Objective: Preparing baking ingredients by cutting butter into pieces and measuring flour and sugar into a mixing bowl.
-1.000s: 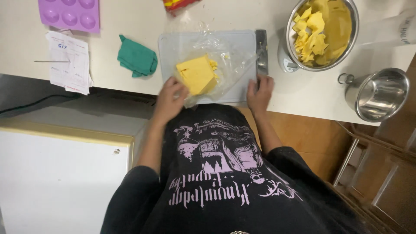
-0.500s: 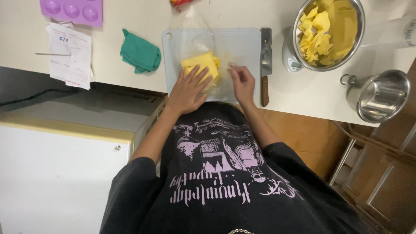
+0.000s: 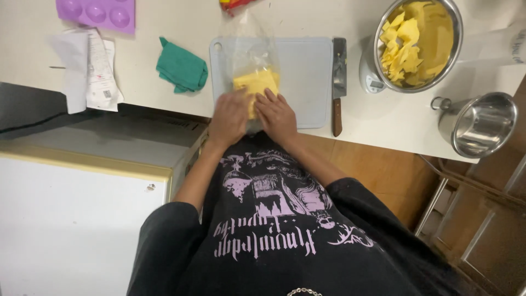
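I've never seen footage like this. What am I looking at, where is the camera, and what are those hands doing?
No machine here: a person wears a camera on the head, looking straight down, so you see their dark printed shirt and both arms. The left hand and right hand press on a yellow block inside a clear plastic bag, lying on a pale cutting board. Beside the board lies a knife. To its right, a steel bowl of yellow pieces sits on a small scale, with an empty steel pot nearby. To the left are a green cloth, paper slips and a purple mould.
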